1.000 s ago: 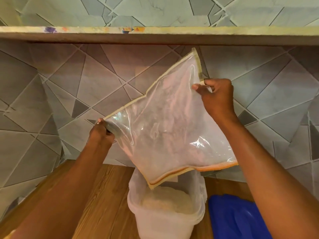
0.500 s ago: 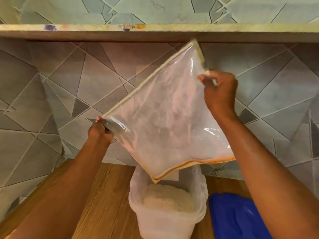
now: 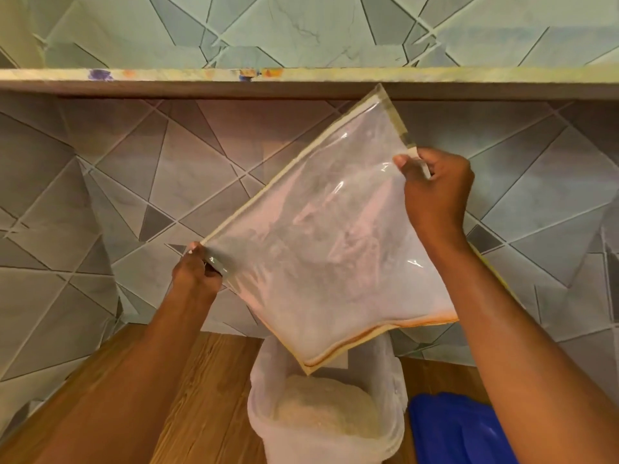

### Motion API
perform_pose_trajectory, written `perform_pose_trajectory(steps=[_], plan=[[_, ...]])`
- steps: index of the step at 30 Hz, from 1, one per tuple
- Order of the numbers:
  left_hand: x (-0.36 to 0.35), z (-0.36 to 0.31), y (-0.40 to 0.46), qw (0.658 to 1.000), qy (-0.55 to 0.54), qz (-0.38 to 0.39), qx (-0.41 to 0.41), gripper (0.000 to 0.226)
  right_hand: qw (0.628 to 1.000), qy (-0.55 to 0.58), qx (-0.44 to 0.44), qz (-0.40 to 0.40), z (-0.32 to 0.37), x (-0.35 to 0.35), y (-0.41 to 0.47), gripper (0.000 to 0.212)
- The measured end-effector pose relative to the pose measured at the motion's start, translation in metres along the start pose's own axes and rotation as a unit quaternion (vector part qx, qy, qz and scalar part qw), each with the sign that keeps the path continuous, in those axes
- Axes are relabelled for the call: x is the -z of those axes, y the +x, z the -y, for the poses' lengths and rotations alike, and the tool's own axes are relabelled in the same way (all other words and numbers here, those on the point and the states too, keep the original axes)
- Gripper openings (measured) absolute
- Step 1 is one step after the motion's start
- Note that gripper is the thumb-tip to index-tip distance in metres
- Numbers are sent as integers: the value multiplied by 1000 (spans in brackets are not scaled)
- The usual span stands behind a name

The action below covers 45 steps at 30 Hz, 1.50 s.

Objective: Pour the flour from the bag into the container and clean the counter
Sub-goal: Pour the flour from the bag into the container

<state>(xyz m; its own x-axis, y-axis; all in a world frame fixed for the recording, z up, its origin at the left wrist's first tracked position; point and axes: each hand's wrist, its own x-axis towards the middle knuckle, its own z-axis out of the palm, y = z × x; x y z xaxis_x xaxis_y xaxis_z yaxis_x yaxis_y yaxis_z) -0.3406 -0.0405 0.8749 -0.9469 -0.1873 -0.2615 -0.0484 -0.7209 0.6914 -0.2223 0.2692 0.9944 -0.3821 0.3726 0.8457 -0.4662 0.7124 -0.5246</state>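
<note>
A clear plastic bag (image 3: 321, 249) dusted with flour hangs upside down and tilted, its lowest corner just above a translucent white container (image 3: 395, 390). A mound of flour (image 3: 325, 413) lies inside the container. My left hand (image 3: 196, 272) pinches the bag's lower left corner. My right hand (image 3: 435, 192) pinches its upper right edge, higher up. The bag looks almost empty, with only a film of flour on its walls.
The container stands on a wooden counter (image 3: 201, 396) against a grey geometric tiled wall (image 3: 100, 195). A blue lid (image 3: 459, 430) lies on the counter right of the container. A shelf edge (image 3: 301, 78) runs across just above the bag's top corner.
Both hands have lifted the bag a little higher over the container, its top corner now close under the shelf. The grips are unchanged.
</note>
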Motion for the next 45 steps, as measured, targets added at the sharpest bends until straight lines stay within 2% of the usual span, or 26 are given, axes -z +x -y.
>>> perform_pose_trajectory(steps=[1,3,4,7,10,13,14,17,18,20,21,23,25,27,29,30,32,33,35,36,39,41,44,45], plan=[[-1,2,1,1000,5,-2,-1,20,1000,5,1,10,0,0,2,26],[0,3,2,999,42,-14,-8,15,996,14,10,93,3,0,0,17],[-1,2,1,999,43,-23,-12,14,995,18,10,100,4,0,-2,13],[-4,4,2,1000,17,-21,0,19,999,28,-19,10,-3,1,-1,20],[-2,7,4,999,17,-35,-9,13,996,23,-12,85,-9,-1,-4,33],[2,2,6,999,-13,-37,-17,17,999,25,-29,4,-14,0,0,29],[2,1,5,999,-32,-36,-9,21,999,27,-30,-2,-14,-1,1,28],[3,-4,-1,999,-40,-34,-3,37,996,30,-12,87,-8,-3,0,34],[4,-4,-2,999,-38,-31,-7,42,997,27,-17,67,-8,-4,0,32],[3,-5,-2,999,-39,-31,-15,36,999,25,-33,0,-9,-4,3,31],[2,-4,-3,998,-45,-30,-18,28,999,22,-28,11,-10,-5,4,34],[0,-2,-6,998,-53,-35,-9,16,997,7,3,83,-8,-8,2,41],[0,-4,-6,999,-46,-28,-7,12,998,13,6,56,-7,-9,0,39],[3,-4,1,999,-29,-28,-3,20,1000,21,-10,19,-8,-8,1,31],[7,-5,0,998,-45,-42,1,19,996,23,0,91,-5,-8,3,31],[7,-5,-1,997,-53,-47,1,14,995,21,7,101,-4,-8,3,31],[7,-5,1,997,-70,-41,-9,7,999,27,-3,44,-4,-6,7,26],[6,-4,0,996,-81,-39,-13,13,999,29,-7,38,-4,-6,9,24],[6,-3,-3,995,-87,-42,-17,17,994,26,7,109,-3,-8,6,28],[6,-3,-5,996,-76,-44,-21,13,992,25,12,120,-3,-10,4,30],[10,-1,-4,999,-34,-27,-30,22,997,50,-3,60,-8,-11,6,36],[13,-2,-3,999,-32,-32,-24,26,992,46,7,117,-6,-9,5,42],[14,-3,-3,999,-30,-24,-21,28,992,84,-11,97,-5,-5,7,24],[16,-3,-2,999,-38,-21,-17,28,989,86,-15,116,-6,-4,8,22]])
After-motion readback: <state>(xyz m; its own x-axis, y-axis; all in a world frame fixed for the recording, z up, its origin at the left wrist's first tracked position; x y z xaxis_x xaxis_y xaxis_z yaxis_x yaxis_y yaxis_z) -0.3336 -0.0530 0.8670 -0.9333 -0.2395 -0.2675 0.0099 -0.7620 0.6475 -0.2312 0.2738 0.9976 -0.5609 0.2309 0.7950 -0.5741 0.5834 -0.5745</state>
